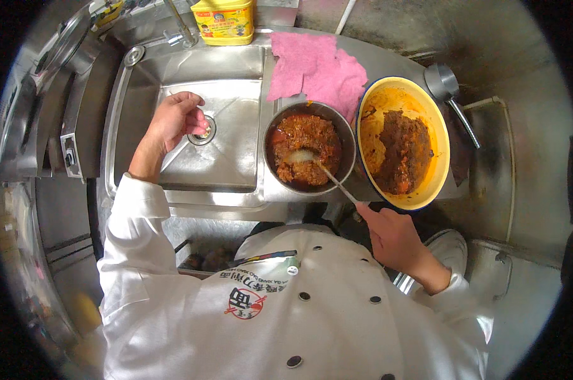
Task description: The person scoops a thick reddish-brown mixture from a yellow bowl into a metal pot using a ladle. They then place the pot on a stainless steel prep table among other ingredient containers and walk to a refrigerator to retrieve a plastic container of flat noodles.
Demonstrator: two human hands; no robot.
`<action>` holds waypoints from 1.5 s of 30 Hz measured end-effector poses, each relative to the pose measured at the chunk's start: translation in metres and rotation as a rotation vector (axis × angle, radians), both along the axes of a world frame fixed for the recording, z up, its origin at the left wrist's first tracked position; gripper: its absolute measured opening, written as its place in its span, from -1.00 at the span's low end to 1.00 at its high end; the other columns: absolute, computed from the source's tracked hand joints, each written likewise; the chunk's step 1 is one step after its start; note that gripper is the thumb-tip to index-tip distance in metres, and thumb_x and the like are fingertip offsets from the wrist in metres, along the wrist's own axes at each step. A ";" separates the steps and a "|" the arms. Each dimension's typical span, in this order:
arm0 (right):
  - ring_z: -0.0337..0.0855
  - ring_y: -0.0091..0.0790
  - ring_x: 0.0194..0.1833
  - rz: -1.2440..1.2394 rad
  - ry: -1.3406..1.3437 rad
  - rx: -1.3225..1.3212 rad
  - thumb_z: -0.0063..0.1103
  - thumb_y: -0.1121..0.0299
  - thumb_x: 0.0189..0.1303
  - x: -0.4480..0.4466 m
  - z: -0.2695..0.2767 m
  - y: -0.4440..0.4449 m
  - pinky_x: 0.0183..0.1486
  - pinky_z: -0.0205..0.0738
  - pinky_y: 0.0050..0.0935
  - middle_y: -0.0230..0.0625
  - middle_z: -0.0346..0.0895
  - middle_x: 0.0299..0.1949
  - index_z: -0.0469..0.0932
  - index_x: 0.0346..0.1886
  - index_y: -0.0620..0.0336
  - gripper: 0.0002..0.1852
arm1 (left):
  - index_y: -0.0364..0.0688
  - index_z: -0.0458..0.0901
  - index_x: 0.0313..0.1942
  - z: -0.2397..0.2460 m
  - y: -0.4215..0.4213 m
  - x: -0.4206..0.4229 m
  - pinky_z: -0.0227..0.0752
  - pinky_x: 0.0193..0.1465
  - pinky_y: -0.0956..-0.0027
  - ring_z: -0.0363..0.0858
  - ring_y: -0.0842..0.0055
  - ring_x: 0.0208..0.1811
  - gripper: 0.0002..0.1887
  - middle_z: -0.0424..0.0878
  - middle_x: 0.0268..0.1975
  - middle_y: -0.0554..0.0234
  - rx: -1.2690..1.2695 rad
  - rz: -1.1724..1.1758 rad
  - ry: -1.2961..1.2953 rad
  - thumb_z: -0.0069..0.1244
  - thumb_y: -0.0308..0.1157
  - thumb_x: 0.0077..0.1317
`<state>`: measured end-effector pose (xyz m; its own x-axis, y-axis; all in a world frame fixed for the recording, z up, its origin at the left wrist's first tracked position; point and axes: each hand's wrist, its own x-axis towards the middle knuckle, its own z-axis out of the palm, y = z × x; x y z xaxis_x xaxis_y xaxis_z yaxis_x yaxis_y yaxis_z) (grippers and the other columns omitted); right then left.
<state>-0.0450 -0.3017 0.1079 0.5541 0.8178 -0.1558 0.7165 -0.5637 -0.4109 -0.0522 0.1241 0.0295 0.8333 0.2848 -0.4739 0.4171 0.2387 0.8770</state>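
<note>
My right hand [396, 237] grips the handle of a metal ladle [338, 182]. The bowl of the ladle rests in a reddish-brown minced sauce [308, 134] inside a round steel pot [268, 166]. My left hand [183, 118] hovers above the stainless steel sink [210, 171], near its drain [204, 135]. Its fingers are loosely bent and I see nothing held in them. Right of the pot stands an oval cream enamel basin [437, 142] with a blue rim. Dark brown minced paste [405, 147] lies in it, and orange oil coats its walls.
A pink cloth [310, 61] lies behind the pot. Beyond the basin is a metal dipper [441, 81] with a long handle. A yellow tub [224, 21] bearing writing and a faucet [184, 28] stand behind the sink. Steel equipment [84, 118] borders the left side.
</note>
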 end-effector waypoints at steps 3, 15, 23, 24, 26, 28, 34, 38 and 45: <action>0.42 -0.10 -0.55 -0.044 -0.016 0.006 0.03 0.59 -0.05 -0.003 0.009 0.003 -0.52 0.31 -0.23 -0.15 0.37 -0.59 0.46 0.04 0.27 -0.53 | -0.29 0.44 -0.26 -0.004 0.001 -0.006 0.54 -0.50 0.49 0.59 0.52 -0.57 -0.83 0.54 -0.57 0.22 -0.022 0.000 -0.009 -0.22 -0.38 0.38; 0.53 -0.15 -0.52 0.156 -0.117 -0.139 0.00 0.48 0.04 0.008 -0.011 -0.003 -0.54 0.42 -0.21 -0.16 0.43 -0.53 0.37 0.05 0.23 -0.58 | -0.27 0.45 -0.27 -0.009 -0.029 -0.043 0.54 -0.53 0.47 0.58 0.51 -0.59 -0.84 0.52 -0.59 0.25 -0.050 0.134 0.024 -0.22 -0.39 0.38; 0.49 -0.10 -0.53 0.075 -0.237 0.038 0.02 0.55 0.01 0.039 -0.001 -0.018 -0.51 0.39 -0.21 -0.12 0.40 -0.54 0.46 0.05 0.25 -0.56 | -0.28 0.47 -0.29 0.009 -0.071 -0.055 0.54 -0.51 0.46 0.60 0.51 -0.56 -0.83 0.55 -0.57 0.23 -0.001 0.160 0.051 -0.18 -0.36 0.38; 0.50 -0.10 -0.53 0.086 -0.231 -0.028 0.02 0.55 0.01 0.042 -0.008 -0.012 -0.50 0.40 -0.21 -0.11 0.41 -0.53 0.46 0.06 0.24 -0.55 | -0.28 0.47 -0.29 0.009 -0.075 -0.057 0.54 -0.51 0.46 0.60 0.51 -0.56 -0.83 0.55 -0.57 0.23 -0.010 0.164 0.045 -0.18 -0.37 0.38; 0.52 -0.08 -0.53 0.121 -0.256 -0.121 0.04 0.56 0.01 0.046 -0.025 0.004 -0.49 0.43 -0.20 -0.10 0.43 -0.52 0.46 0.08 0.22 -0.54 | -0.28 0.46 -0.29 0.007 -0.079 -0.061 0.53 -0.51 0.46 0.60 0.50 -0.55 -0.84 0.55 -0.57 0.22 -0.020 0.170 0.050 -0.18 -0.37 0.37; 0.57 -0.06 -0.50 0.180 -0.286 -0.125 -0.03 0.49 0.10 0.050 -0.034 0.010 -0.48 0.47 -0.20 -0.04 0.47 -0.48 0.43 0.07 0.22 -0.60 | -0.27 0.46 -0.30 0.004 -0.082 -0.064 0.53 -0.51 0.46 0.60 0.50 -0.55 -0.84 0.55 -0.58 0.22 -0.020 0.178 0.054 -0.19 -0.37 0.38; 0.53 -0.07 -0.48 0.081 -0.228 -0.006 0.02 0.55 0.05 0.056 -0.015 0.000 -0.43 0.46 -0.23 -0.10 0.45 -0.50 0.45 0.09 0.21 -0.56 | -0.27 0.46 -0.30 0.003 -0.080 -0.064 0.53 -0.51 0.46 0.59 0.51 -0.56 -0.84 0.54 -0.58 0.22 -0.021 0.202 0.050 -0.19 -0.38 0.37; 0.51 -0.06 -0.48 0.042 -0.138 -0.080 0.01 0.54 0.08 0.058 0.000 0.000 -0.41 0.45 -0.22 -0.11 0.43 -0.52 0.45 0.09 0.19 -0.57 | -0.28 0.46 -0.30 0.004 -0.078 -0.052 0.53 -0.50 0.45 0.58 0.51 -0.56 -0.84 0.52 -0.58 0.24 -0.019 0.176 0.038 -0.18 -0.38 0.36; 0.56 -0.01 -0.44 -0.232 -0.091 0.307 0.02 0.52 0.09 0.069 0.044 -0.071 -0.39 0.44 -0.19 -0.02 0.51 -0.50 0.55 -0.14 0.28 -0.75 | -0.24 0.48 -0.29 0.015 -0.094 -0.013 0.50 -0.50 0.48 0.56 0.55 -0.57 -0.86 0.53 -0.57 0.28 0.058 0.095 0.010 -0.14 -0.37 0.35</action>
<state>0.0236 -0.3729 0.1523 0.7300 0.6700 0.1348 0.6256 -0.5756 -0.5266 -0.0650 0.0300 0.0443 0.7966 0.3894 -0.4624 0.4036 0.2268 0.8864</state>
